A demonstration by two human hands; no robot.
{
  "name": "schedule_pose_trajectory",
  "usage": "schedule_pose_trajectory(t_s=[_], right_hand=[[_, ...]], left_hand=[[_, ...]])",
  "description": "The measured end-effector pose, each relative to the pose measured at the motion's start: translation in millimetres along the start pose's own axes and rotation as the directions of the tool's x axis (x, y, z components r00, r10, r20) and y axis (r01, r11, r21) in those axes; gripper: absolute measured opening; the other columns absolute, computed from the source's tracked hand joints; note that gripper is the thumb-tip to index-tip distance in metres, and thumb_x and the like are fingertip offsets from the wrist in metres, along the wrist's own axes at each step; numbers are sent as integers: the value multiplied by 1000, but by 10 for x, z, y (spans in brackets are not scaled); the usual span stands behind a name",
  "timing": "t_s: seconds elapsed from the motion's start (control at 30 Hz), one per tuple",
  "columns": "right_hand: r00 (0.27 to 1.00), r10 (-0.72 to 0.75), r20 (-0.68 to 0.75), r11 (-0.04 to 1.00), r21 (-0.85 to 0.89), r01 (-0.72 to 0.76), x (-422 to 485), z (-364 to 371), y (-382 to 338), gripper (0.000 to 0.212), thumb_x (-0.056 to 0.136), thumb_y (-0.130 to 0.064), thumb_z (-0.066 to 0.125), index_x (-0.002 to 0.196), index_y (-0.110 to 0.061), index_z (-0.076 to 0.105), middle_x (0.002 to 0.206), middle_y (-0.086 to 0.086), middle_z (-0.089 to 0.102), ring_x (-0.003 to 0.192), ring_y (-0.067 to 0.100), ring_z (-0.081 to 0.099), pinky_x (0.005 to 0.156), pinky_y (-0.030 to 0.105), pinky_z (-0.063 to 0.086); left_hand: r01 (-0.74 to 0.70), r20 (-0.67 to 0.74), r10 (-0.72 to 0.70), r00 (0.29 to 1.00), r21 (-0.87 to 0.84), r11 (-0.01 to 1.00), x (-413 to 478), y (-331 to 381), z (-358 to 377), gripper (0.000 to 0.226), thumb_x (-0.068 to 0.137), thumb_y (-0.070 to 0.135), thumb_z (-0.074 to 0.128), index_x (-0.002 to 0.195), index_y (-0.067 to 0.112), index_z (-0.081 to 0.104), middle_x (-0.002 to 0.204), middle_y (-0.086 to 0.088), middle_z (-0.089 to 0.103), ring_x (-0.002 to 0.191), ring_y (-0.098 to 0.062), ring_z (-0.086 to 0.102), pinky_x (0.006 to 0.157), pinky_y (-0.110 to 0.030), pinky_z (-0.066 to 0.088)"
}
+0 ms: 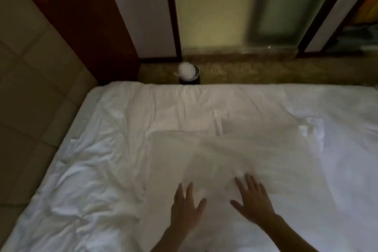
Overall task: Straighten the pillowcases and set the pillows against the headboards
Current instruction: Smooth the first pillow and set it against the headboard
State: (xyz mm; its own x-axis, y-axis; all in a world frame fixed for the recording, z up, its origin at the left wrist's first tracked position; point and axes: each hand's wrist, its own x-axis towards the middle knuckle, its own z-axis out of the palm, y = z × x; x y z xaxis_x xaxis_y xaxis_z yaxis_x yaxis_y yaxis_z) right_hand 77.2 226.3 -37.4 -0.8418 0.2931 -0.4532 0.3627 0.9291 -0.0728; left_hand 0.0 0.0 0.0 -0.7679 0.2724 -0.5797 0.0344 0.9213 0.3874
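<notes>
A white pillow in its pillowcase [235, 149] lies flat on the bed, across the middle of the view. A second flat white pillowcase [255, 125] lies just beyond it. My left hand [187, 206] and my right hand [252, 200] both rest palm down on the near part of the pillow, fingers spread and straight. The padded beige headboard [30, 88] runs along the left side of the view.
The bed's white sheet [92, 190] is creased on the left. Past the bed's far edge stands a dark bin [190, 76] holding something white, on a brown floor. Behind it are wall panels and a frosted glass door [214, 6].
</notes>
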Motion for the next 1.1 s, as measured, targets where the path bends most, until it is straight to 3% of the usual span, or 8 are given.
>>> schedule_pose_trajectory(t_s=[0.17, 0.33, 0.5, 0.57, 0.63, 0.77, 0.83, 1.1], right_hand=[[998, -67, -3, 995, -71, 67, 530, -88, 48, 88, 66, -69, 60, 138, -20, 55, 141, 24, 52, 132, 43, 48, 105, 60, 38], [994, -75, 84, 990, -116, 85, 1139, -323, 111, 95, 71, -80, 42, 144, -21, 48, 149, 26, 40, 139, 45, 35, 111, 64, 26], [997, -31, 65, 989, -142, 40, 1685, -478, 236, 98, 80, -78, 47, 157, -25, 14, 163, 17, 9, 150, 37, 4, 118, 58, 0], [995, -2, 100, 989, -144, 16, 1834, -501, 285, 102, 79, -78, 49, 157, -23, 12, 161, 16, 15, 149, 36, 11, 117, 58, 4], [991, 46, 125, 993, -115, -32, 1900, -520, 306, 102, 75, -77, 54, 153, -20, 19, 151, 14, 38, 139, 35, 33, 114, 54, 18], [993, 38, 116, 997, -69, -30, 1841, -610, 292, 40, 83, -47, 58, 117, -26, 60, 119, 1, 63, 114, 26, 55, 98, 40, 38], [997, 38, 60, 998, -46, -35, 1752, -708, 244, 19, 88, -29, 54, 102, -26, 65, 107, -1, 68, 107, 24, 58, 91, 37, 40], [978, -110, -177, 994, -17, 108, 981, -880, 19, 10, 86, -17, 61, 88, -25, 67, 79, -4, 66, 76, 19, 61, 82, 34, 46]], left_hand=[[-59, 38, 56, 998, 100, 993, 600, 48, 106, 80, 90, 68, 41, 155, 34, 10, 164, -5, 3, 150, -23, 10, 115, -38, 26], [-88, 30, 83, 996, 310, 947, 1083, 137, 150, 85, 81, 78, 20, 154, 35, 8, 163, -5, 8, 148, -24, 15, 107, -46, 33], [-118, 41, 110, 993, 324, 939, 1483, 233, 80, 80, 86, 69, 42, 152, 34, 13, 162, -8, 12, 146, -26, 21, 107, -48, 29], [-127, 45, 119, 992, 343, 931, 1612, 251, 51, 81, 85, 68, 44, 152, 32, 15, 161, -9, 14, 145, -27, 22, 108, -48, 27], [-144, 46, 136, 990, 368, 918, 1694, 268, 27, 83, 84, 69, 45, 152, 31, 17, 160, -9, 18, 143, -27, 26, 109, -46, 28], [-186, 27, 190, 981, 381, 906, 1741, 338, -9, 83, 80, 68, 49, 150, 29, 24, 156, -8, 27, 140, -28, 31, 109, -43, 30], [-216, 36, 218, 975, 357, 909, 1714, 381, -61, 83, 81, 66, 50, 150, 27, 25, 157, -8, 25, 141, -28, 31, 110, -42, 29], [-357, -11, 394, 919, 402, 843, 1495, 660, -404, 75, 84, 45, 58, 150, 27, 26, 156, -11, 27, 140, -29, 32, 109, -43, 31]])
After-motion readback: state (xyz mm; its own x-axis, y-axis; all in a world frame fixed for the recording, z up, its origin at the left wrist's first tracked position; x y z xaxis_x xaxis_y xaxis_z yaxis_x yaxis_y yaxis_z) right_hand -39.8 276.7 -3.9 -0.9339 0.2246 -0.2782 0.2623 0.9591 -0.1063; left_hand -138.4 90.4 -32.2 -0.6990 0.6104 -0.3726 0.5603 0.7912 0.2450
